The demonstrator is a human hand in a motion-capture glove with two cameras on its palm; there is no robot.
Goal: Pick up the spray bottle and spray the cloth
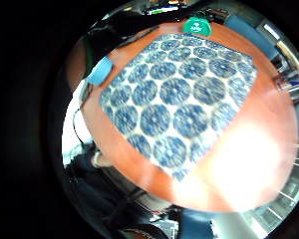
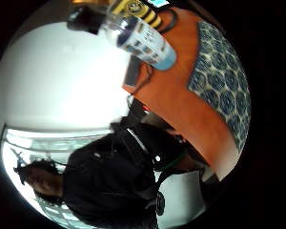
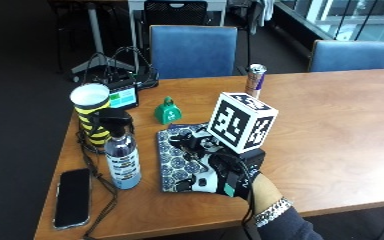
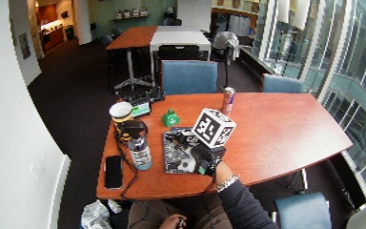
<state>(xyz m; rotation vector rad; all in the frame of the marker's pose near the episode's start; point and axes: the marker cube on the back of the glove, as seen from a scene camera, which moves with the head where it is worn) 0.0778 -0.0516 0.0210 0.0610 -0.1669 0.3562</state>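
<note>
A clear spray bottle (image 3: 120, 152) with a black trigger head and blue liquid stands upright on the wooden table (image 3: 338, 115), left of the cloth. The blue-and-white patterned cloth (image 3: 173, 162) lies flat on the table; it fills the little finger side palm view as cloth (image 1: 177, 102). My gloved right hand (image 3: 208, 162) hovers over the cloth, palm down, fingers loosely spread and holding nothing. The bottle (image 2: 140, 38) shows at the edge of the thumb side palm view, a short gap away from the hand.
A yellow-and-black striped cup (image 3: 91, 112) stands behind the bottle. A black phone (image 3: 72, 197) and cables lie at the table's left front. A green bell (image 3: 167, 111), a small screen (image 3: 123, 97) and a drink can (image 3: 255, 80) stand farther back. Blue chairs (image 3: 192, 50) line the far side.
</note>
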